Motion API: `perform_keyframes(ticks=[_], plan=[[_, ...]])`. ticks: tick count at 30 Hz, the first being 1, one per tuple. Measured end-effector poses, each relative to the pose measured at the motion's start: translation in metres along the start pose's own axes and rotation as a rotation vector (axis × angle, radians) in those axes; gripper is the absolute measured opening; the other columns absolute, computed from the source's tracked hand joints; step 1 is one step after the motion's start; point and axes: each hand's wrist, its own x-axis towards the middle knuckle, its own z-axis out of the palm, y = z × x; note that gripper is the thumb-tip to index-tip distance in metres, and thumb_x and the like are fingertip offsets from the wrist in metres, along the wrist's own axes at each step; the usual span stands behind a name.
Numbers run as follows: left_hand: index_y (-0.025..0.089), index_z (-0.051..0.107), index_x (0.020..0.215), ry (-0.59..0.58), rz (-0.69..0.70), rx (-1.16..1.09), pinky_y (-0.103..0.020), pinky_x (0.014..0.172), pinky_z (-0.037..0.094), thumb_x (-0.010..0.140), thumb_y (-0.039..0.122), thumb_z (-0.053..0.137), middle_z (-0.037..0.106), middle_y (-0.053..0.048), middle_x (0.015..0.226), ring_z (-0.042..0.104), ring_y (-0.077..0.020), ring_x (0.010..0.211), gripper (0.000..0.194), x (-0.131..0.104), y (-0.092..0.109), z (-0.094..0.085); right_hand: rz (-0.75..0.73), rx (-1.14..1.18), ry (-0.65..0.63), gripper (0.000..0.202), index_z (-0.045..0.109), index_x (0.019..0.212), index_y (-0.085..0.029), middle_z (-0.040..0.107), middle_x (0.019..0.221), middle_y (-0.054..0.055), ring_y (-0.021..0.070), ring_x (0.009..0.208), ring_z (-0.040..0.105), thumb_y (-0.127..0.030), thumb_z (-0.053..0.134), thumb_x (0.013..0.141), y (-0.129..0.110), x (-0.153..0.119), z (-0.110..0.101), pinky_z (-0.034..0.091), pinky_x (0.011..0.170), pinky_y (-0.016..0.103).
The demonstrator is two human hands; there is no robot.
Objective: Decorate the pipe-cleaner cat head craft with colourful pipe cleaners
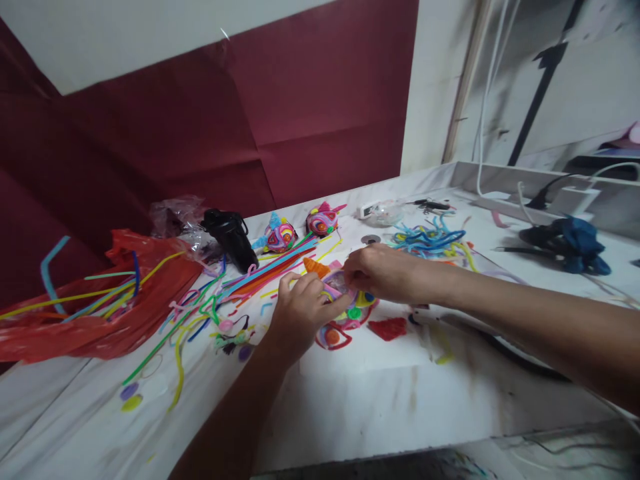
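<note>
A colourful pipe-cleaner craft (pixel 357 313) lies on the white table in front of me, with round buttons, a red-edged eye shape (pixel 333 337) and an orange ear-like piece (pixel 317 268). My left hand (pixel 299 313) holds its left side, fingers bent and thumb stretched across it. Over its upper part, my right hand (pixel 373 270) is closed in a pinch; the fingertips hide whatever is between them. A red fuzzy piece (pixel 389 329) sits just right of the craft. Behind it stand two similar rounded pipe-cleaner figures, one with a blue fin (pixel 281 235) and one with pink (pixel 323 220).
Loose pipe cleaners (pixel 250 283) spread to the left, near a red plastic bag (pixel 145 293) and a black holder-like object (pixel 233 240). At right are a blue pipe-cleaner bundle (pixel 430 237), a tape roll (pixel 371 239), a dark blue fabric item (pixel 575 247) and cables.
</note>
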Motion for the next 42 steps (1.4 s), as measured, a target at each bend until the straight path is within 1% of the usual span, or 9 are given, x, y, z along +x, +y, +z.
perform_keyframes(ticks=[5, 9, 15, 19, 23, 28, 33, 39, 42], plan=[[0.032, 0.067, 0.104, 0.001, 0.005, 0.005, -0.037, 0.088, 0.034, 0.092, 0.007, 0.053, 0.061, -0.001, 0.086, 0.059, -0.0172, 0.093, 0.032, -0.001, -0.001, 0.0, -0.012, 0.003, 0.012, 0.017, 0.073, 0.082, -0.02, 0.072, 0.079, 0.004, 0.0179, 0.077, 0.062, -0.008, 0.061, 0.078, -0.001, 0.004, -0.003, 0.036, 0.062, 0.025], [0.033, 0.066, 0.107, -0.001, 0.003, 0.01, -0.037, 0.089, 0.033, 0.092, 0.006, 0.051, 0.06, 0.0, 0.084, 0.058, -0.0156, 0.087, 0.034, 0.001, 0.0, -0.002, -0.029, 0.025, 0.042, 0.016, 0.072, 0.08, -0.018, 0.07, 0.071, 0.003, 0.0172, 0.074, 0.061, -0.006, 0.061, 0.077, 0.004, 0.005, -0.005, 0.036, 0.061, 0.025], [0.033, 0.066, 0.105, 0.011, -0.006, 0.022, -0.037, 0.089, 0.033, 0.091, 0.008, 0.051, 0.059, 0.0, 0.081, 0.056, -0.0167, 0.086, 0.032, 0.004, 0.002, -0.003, -0.082, 0.081, 0.042, 0.019, 0.073, 0.081, -0.019, 0.073, 0.08, 0.001, 0.0133, 0.073, 0.062, -0.006, 0.06, 0.077, 0.02, 0.007, -0.008, 0.04, 0.067, 0.023], [0.033, 0.066, 0.103, 0.026, -0.009, 0.015, -0.037, 0.088, 0.033, 0.09, 0.005, 0.051, 0.058, 0.0, 0.078, 0.055, -0.017, 0.085, 0.034, 0.004, 0.003, -0.004, -0.066, 0.093, 0.061, 0.019, 0.074, 0.083, -0.02, 0.074, 0.08, 0.001, 0.0127, 0.07, 0.063, -0.008, 0.061, 0.077, 0.025, 0.007, -0.009, 0.04, 0.065, 0.022], [0.033, 0.067, 0.104, 0.009, -0.013, 0.004, -0.037, 0.089, 0.033, 0.089, 0.004, 0.051, 0.058, -0.001, 0.08, 0.055, -0.0178, 0.087, 0.036, 0.004, 0.003, -0.005, -0.034, 0.092, 0.066, 0.017, 0.075, 0.081, -0.019, 0.075, 0.083, 0.003, 0.0144, 0.072, 0.064, -0.009, 0.062, 0.076, 0.025, 0.008, -0.007, 0.041, 0.066, 0.024], [0.032, 0.068, 0.1, -0.012, -0.016, 0.0, -0.038, 0.089, 0.033, 0.09, 0.007, 0.051, 0.059, -0.002, 0.082, 0.055, -0.0181, 0.086, 0.031, 0.005, 0.004, -0.005, -0.002, 0.115, 0.057, 0.014, 0.075, 0.079, -0.019, 0.072, 0.071, 0.001, 0.0133, 0.064, 0.061, -0.012, 0.064, 0.076, 0.024, 0.008, -0.007, 0.04, 0.061, 0.024], [0.031, 0.067, 0.098, 0.011, -0.007, 0.003, -0.037, 0.089, 0.034, 0.088, 0.005, 0.052, 0.056, -0.001, 0.08, 0.056, -0.018, 0.088, 0.032, 0.005, 0.005, -0.004, 0.013, 0.151, 0.048, 0.016, 0.076, 0.079, -0.019, 0.071, 0.066, 0.0, 0.0136, 0.062, 0.062, -0.01, 0.063, 0.074, 0.025, 0.01, -0.006, 0.04, 0.058, 0.023], [0.031, 0.066, 0.101, 0.06, 0.005, -0.021, -0.038, 0.089, 0.035, 0.088, 0.002, 0.048, 0.055, -0.001, 0.08, 0.056, -0.0173, 0.089, 0.036, 0.006, 0.005, -0.006, 0.025, 0.187, 0.01, 0.017, 0.077, 0.08, -0.018, 0.073, 0.072, 0.001, 0.0134, 0.068, 0.063, -0.008, 0.063, 0.075, 0.026, 0.012, -0.007, 0.043, 0.063, 0.022], [0.03, 0.066, 0.101, 0.056, 0.01, -0.024, -0.038, 0.088, 0.036, 0.088, 0.0, 0.046, 0.055, -0.001, 0.08, 0.056, -0.0171, 0.086, 0.038, 0.007, 0.005, -0.005, 0.048, 0.201, -0.013, 0.018, 0.076, 0.079, -0.016, 0.073, 0.072, 0.001, 0.0125, 0.067, 0.062, -0.007, 0.062, 0.075, 0.025, 0.013, -0.008, 0.043, 0.061, 0.021]])
